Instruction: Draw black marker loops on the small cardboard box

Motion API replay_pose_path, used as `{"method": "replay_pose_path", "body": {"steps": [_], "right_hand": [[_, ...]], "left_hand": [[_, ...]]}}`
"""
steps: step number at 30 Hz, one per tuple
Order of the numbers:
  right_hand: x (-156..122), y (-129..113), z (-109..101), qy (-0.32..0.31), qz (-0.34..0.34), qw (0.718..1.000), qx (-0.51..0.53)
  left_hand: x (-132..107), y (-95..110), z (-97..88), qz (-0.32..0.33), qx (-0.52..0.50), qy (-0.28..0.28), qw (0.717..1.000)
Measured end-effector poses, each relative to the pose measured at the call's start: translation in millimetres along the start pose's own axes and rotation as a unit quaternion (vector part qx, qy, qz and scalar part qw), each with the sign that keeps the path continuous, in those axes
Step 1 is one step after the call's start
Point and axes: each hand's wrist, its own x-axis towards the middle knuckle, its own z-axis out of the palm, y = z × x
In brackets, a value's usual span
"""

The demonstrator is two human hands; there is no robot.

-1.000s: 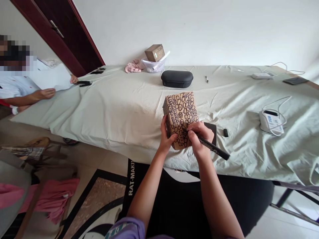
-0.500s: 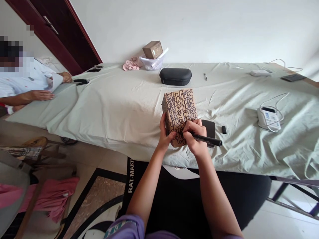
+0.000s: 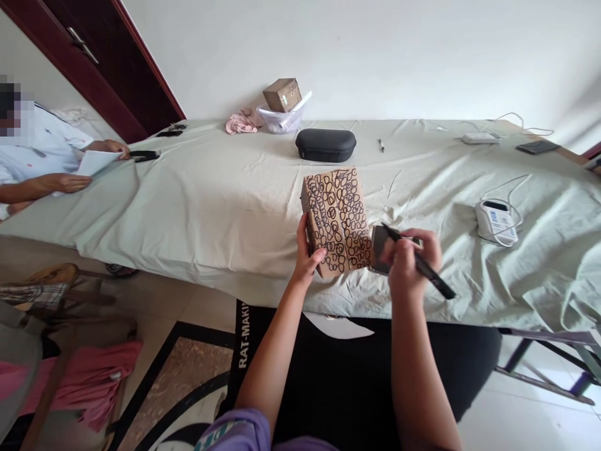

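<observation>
A brown cardboard box (image 3: 337,213) covered in black scribbled circles stands near the front edge of the cloth-covered table (image 3: 225,188). My left hand (image 3: 307,254) grips its lower left side. My right hand (image 3: 409,260) is off to the right of the box and holds a black marker (image 3: 422,266), its tip pointing up and left, clear of the cardboard. A dark flat object (image 3: 378,247) lies just right of the box, partly hidden by my right hand.
A black zip case (image 3: 325,145), a small pen (image 3: 381,145), a plastic tub with a small box (image 3: 282,95) and pink cloth (image 3: 240,123) lie at the back. A white wired device (image 3: 496,221) sits right. Another person (image 3: 42,163) with papers sits at far left.
My right hand has lifted the marker off the box and moved right. The left hand keeps its hold on the box. The view has shifted slightly.
</observation>
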Motion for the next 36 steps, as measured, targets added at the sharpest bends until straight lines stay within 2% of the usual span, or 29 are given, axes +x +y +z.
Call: {"method": "replay_pose_path", "body": {"steps": [3,5,7,10,12,15,17,20,22,25,29,34,36], "right_hand": [[10,20,-49,0.11,0.05,0.99,-0.079],[18,27,-81,0.12,0.103,0.985,-0.075],[23,28,-105,0.119,0.169,0.978,-0.006],[25,25,-123,0.116,0.263,0.956,0.052],[23,25,-125,0.102,0.295,0.95,-0.001],[18,34,-128,0.032,0.344,0.925,-0.158],[16,45,-133,-0.008,0.353,0.881,-0.316],[16,59,-142,-0.046,0.307,0.807,-0.503],[16,66,-146,-0.073,0.286,0.79,-0.538],[13,75,-144,-0.079,0.266,0.792,-0.543],[9,84,-135,-0.036,0.246,0.796,-0.552],[15,88,-119,0.022,0.252,0.767,-0.59],[24,91,-108,0.023,0.241,0.762,-0.601]], "left_hand": [[0,1,0.3,0.028,-0.014,-0.014,0.999],[0,0,0.4,0.027,-0.025,-0.015,0.999],[-1,1,0.2,0.018,-0.032,-0.01,0.999],[-1,2,0.3,-0.002,-0.039,-0.006,0.999],[-1,4,0.6,-0.006,-0.046,-0.007,0.999],[-1,6,1.4,-0.003,-0.058,-0.011,0.998],[-2,6,1.8,-0.003,-0.064,-0.012,0.998],[-2,6,2.1,-0.006,-0.068,-0.01,0.998],[-2,6,2.2,-0.011,-0.07,-0.01,0.997],[-2,7,2.4,-0.015,-0.07,-0.012,0.997],[-2,8,2.8,-0.014,-0.059,-0.015,0.998],[-2,8,2.6,-0.026,-0.053,-0.012,0.998],[-2,7,2.0,-0.023,-0.049,-0.01,0.998]]}}
